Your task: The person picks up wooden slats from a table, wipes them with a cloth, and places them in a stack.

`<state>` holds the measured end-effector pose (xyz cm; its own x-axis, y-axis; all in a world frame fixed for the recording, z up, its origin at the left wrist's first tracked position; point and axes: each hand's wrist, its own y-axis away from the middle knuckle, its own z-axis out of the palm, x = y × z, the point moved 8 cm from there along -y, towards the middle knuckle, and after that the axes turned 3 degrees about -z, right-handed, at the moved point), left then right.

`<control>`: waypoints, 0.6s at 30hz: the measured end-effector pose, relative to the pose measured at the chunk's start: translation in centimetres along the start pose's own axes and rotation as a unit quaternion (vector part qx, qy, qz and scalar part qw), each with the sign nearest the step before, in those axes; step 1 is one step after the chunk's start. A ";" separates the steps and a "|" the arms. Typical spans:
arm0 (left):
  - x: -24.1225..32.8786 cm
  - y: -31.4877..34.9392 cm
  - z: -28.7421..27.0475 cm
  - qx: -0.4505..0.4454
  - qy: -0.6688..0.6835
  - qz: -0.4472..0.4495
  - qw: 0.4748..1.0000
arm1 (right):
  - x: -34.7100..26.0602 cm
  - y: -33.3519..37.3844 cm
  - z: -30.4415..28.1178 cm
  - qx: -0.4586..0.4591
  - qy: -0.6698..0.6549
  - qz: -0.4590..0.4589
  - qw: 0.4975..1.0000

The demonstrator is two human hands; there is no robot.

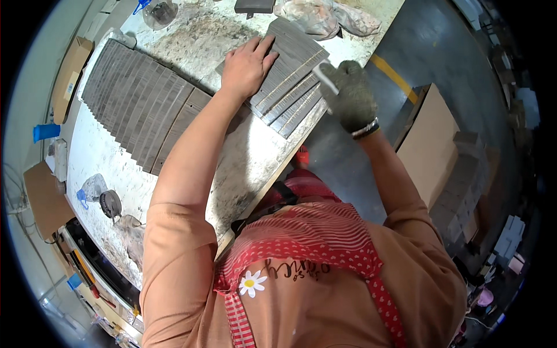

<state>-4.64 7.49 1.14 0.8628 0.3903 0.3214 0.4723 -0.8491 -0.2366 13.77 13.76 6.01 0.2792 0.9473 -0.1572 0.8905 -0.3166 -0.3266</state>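
Observation:
Several grey wood-grain panels [293, 55] lie fanned out at the table's edge, with pale stripes along their overlapping edges. My bare left hand [246, 66] rests on the far left part of these panels, fingers spread and pointing away from me. On their right side is my right hand [351, 95], in a dark grey-green glove. Its fingers are closed round a pale, flat, narrow tool [326, 79], whose exact kind I cannot make out. To the left, a long row of similar overlapping panels [136, 98] spreads across the table.
The stained white table [246, 148] holds bagged material [316, 16], a dark box [254, 6], a clear jug [159, 14], a clear bottle [93, 188], a dark round object [110, 204] and a rag [130, 238]. Cardboard [429, 145] and stacked grey boxes [461, 180] stand right.

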 end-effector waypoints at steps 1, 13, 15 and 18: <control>0.1 -0.1 0.1 -0.002 -0.005 0.002 1.000 | -0.9 0.1 -0.6 0.024 0.010 -0.050 0.998; 0.2 -0.5 0.1 -0.011 -0.002 -0.002 1.000 | 3.5 -1.0 0.7 0.064 0.022 -0.008 0.998; 0.1 -0.1 0.1 -0.014 -0.002 -0.005 1.000 | 0.0 -0.8 1.8 -0.009 -0.051 -0.058 0.997; 0.1 0.0 -0.2 -0.005 -0.007 -0.007 1.000 | 4.1 -1.4 1.4 0.019 0.024 0.042 0.999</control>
<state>-4.58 7.44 1.38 0.8587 0.4062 0.3125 0.4818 -0.8476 -0.2225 13.15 18.07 4.56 0.3704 0.9182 -0.1406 0.8491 -0.3961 -0.3496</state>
